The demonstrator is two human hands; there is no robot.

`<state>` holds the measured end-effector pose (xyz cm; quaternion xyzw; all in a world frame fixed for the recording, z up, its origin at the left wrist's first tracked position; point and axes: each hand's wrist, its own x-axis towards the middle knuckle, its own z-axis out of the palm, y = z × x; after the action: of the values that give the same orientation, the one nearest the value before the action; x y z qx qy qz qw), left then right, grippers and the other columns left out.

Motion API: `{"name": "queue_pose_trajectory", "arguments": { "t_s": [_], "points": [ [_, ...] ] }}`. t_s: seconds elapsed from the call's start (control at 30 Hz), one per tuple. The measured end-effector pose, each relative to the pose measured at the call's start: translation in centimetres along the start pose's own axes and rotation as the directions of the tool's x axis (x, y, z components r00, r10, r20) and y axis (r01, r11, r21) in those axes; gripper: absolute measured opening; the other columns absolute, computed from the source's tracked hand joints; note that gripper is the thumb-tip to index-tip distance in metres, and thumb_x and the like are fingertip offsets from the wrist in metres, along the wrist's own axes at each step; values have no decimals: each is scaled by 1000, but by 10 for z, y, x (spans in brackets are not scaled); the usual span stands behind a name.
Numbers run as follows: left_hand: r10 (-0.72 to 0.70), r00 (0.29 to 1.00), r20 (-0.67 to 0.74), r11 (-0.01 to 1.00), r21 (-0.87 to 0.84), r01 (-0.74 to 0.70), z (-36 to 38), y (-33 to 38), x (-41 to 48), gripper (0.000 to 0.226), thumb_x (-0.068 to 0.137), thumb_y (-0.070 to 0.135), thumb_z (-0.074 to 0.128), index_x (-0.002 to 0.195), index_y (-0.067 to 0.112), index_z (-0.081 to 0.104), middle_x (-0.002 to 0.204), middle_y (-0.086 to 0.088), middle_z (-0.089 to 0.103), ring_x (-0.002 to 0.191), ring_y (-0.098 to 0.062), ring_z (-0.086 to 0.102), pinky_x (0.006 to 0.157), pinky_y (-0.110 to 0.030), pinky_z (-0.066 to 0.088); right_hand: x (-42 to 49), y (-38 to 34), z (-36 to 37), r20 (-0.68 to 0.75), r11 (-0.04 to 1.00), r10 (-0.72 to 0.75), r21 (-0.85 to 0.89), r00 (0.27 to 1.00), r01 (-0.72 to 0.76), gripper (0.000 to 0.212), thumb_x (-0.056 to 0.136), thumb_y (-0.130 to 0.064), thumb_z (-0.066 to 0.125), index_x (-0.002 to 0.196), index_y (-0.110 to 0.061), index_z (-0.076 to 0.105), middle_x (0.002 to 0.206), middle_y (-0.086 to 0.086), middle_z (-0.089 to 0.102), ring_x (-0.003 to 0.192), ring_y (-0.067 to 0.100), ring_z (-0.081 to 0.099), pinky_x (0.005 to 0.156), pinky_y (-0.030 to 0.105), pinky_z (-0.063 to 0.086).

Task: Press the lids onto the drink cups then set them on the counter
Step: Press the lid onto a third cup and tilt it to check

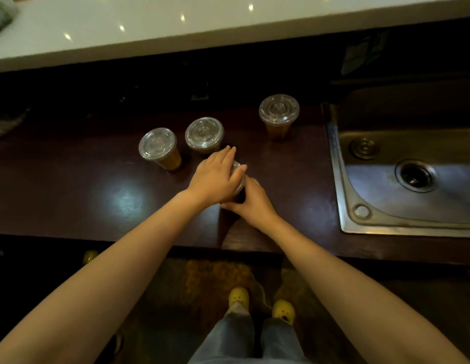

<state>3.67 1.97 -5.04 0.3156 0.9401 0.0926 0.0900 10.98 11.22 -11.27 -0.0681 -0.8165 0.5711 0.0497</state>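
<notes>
Left hand lying flat, fingers straight, pressing on the lid of the near cup. Right hand curling round that cup's side, gripping it on the dark worktop. Behind it are standing the left cup, the middle cup and the right cup, all lidded. Amber drink showing in the outer two.

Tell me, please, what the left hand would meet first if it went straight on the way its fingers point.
Probably the lidded cup standing alone near the sink: the left hand, flat on the near cup's lid, points toward it, passing right of the middle cup. Depth is unclear.
</notes>
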Motion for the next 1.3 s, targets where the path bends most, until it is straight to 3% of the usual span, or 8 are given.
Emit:
{"name": "queue_pose_trajectory", "arguments": {
  "t_s": [0.37,0.53,0.7,0.87,0.97,1.1,1.2,1.3],
  "points": [
    [102,976,-194,831,-522,-191,-174,40,6,52,97,41,33,146,27,21,152,2,28,134,-9,28,103,-20,23,25,-126,-103,-197,929,-370,-75,908,363,65,67,-22,81,124,-19,49,117,0,47,107,5,47,94,13,38],
    [97,991,92,514,-858,29,-221,42,5,77,76,72,47,140,33,31,138,-3,47,116,-23,57,85,-46,55,38,-185,-140,-181,794,-538,-437,823,423,68,69,-21,78,129,-18,46,122,2,41,110,10,41,92,17,40],
    [112,994,-4,247,-969,-31,-232,48,2,58,73,41,62,127,31,41,124,-6,53,108,-22,59,78,-40,54,42,-217,-157,-119,689,-629,-544,769,479,72,72,-19,76,135,-19,42,129,4,38,118,15,37,102,29,39],
    [23,951,-309,332,-895,-299,-225,49,-5,65,70,34,63,129,37,35,122,-3,48,104,-23,59,71,-29,54,25,-235,-164,-50,956,-291,-48,955,289,76,77,-51,60,141,-31,25,136,-6,38,113,6,50,88,17,48],
    [128,839,-528,456,-720,-523,-221,46,-16,68,71,35,68,126,45,30,123,4,44,106,-14,57,78,-25,55,15,-243,-162,59,962,-142,243,988,123,73,76,-67,32,132,-22,43,120,9,60,86,19,67,70,30,57],
    [324,703,-633,507,-511,-694,-217,41,-20,78,70,33,68,133,38,22,137,6,33,120,-6,46,81,-14,48,15,-253,-155,26,952,-103,291,994,92,63,77,-65,41,119,-19,49,98,10,63,66,19,64,57,31,52],
    [283,818,-500,507,-647,-570,-217,35,-14,95,66,43,71,140,46,11,149,11,23,129,-6,41,88,-21,50,18,-249,-151,-69,939,-135,309,988,150,43,84,-44,57,116,-17,48,104,6,62,77,14,68,65,30,58],
    [203,953,-224,258,-927,-273,-220,32,-13,91,60,65,69,137,53,22,144,3,38,120,-19,55,91,-41,52,21,-242,-150,-100,954,-254,137,962,266,48,80,-26,70,121,-29,43,116,-3,54,100,15,63,81,31,58]
  ]
}}
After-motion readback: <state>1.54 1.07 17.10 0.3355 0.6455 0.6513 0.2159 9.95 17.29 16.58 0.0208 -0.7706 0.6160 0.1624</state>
